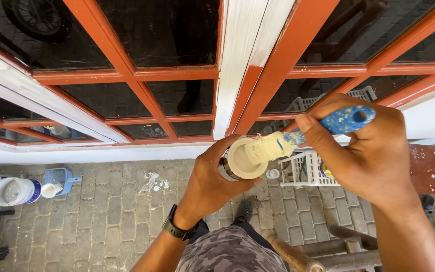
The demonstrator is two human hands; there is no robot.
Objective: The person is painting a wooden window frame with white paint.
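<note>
Two hands busy | left hand (pixel 208 184) fingers grip paint cup (pixel 241 160) | right hand (pixel 366 151) fingers clench brush (pixel 308 135) | brick paving (pixel 101 211), half-whitened red window frame (pixel 247 60)

Red-framed glass panes (pixel 167 60) above white wall (pixel 76 153) and grey paving bricks (pixel 112 216).

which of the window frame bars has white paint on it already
The upright bar in the middle, right above the paint can. Its upper stretch is brushed white, while the bars around it are all plain red-orange.

Blue-handled brush (pixel 298 137) over paint cup (pixel 242 159)
</note>
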